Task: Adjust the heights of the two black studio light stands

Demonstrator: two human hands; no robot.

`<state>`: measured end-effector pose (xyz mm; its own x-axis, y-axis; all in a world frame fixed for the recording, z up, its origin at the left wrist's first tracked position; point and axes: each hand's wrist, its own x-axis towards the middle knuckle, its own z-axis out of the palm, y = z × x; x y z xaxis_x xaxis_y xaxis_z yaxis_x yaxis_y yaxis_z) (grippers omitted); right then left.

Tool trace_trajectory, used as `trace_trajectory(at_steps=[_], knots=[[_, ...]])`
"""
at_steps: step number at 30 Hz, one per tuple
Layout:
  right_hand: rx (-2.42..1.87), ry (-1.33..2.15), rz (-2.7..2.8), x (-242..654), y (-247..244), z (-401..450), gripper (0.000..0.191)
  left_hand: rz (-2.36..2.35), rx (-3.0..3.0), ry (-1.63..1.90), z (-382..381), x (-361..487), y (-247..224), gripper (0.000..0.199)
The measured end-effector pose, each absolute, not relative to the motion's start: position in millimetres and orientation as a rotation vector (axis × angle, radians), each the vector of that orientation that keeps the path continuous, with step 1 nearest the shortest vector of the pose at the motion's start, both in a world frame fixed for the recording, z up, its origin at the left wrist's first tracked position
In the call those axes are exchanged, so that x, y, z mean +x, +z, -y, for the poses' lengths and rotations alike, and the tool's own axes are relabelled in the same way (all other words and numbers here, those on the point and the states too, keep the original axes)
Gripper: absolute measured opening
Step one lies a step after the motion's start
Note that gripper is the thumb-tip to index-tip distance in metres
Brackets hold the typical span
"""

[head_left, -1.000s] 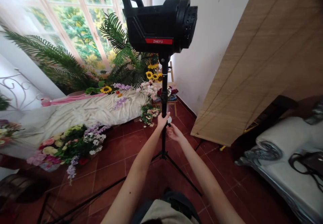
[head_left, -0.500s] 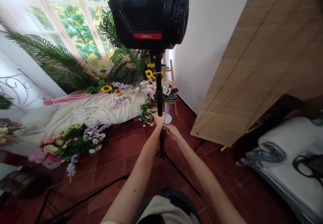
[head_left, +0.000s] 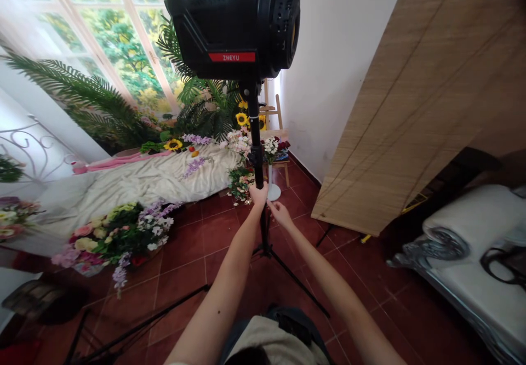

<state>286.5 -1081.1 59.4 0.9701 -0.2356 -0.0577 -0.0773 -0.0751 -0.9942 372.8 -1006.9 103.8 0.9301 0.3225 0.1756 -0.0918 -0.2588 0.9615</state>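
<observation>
At the centre of the view, left hand (head_left: 258,195) closed around the slim black metal stand pole (head_left: 255,140), fingers wrapped tight about the shaft. Just at its 4 o'clock, right hand (head_left: 280,212), fingers curled in toward the same pole where a fitting sits; whether pinching that fitting or only touching it, cannot tell. Directly at 12 o'clock of both hands, atop the pole, a bulky black studio light with a red label strip (head_left: 230,25), carry handle up at its 11 o'clock, round front facing 3 o'clock. Below the hands, toward 6 o'clock, the black tripod legs (head_left: 287,277) spread over the dark red tiled floor (head_left: 193,255). At 9 o'clock of the hands, a rumpled cream cloth (head_left: 143,181) laid on the floor, edged with sunflowers and lilac sprays; at 8 o'clock, a mound of mixed pink, yellow and purple artificial flowers (head_left: 119,233). At 11 o'clock, green palm fronds (head_left: 82,102) before a tall white-framed window (head_left: 115,36). At 3 o'clock, a leaning tan woven bamboo screen (head_left: 411,113) against the white wall; at 4 o'clock, a white cushioned bench with silver scrollwork (head_left: 472,244).
</observation>
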Motion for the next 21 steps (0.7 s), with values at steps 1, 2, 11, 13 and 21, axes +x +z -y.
trace_trajectory(at_steps=[1,2,11,13,21], knots=[[-1.7,-0.243,-0.218,284,62,1079,0.026,-0.167,1.792,0.401,1007,373,104,0.029],[-1.766,-0.358,-0.194,281,66,1078,0.023,-0.165,1.798,0.401,1007,373,104,0.029],[-2.211,-0.544,0.051,249,62,1071,0.026,-0.188,1.774,0.374,1008,373,103,0.023],[-2.234,-0.539,0.055,248,51,1072,0.024,-0.203,1.76,0.358,1008,374,102,0.021],[-1.921,-0.883,-0.075,282,87,1088,0.025,-0.215,1.787,0.346,1007,374,100,0.019]])
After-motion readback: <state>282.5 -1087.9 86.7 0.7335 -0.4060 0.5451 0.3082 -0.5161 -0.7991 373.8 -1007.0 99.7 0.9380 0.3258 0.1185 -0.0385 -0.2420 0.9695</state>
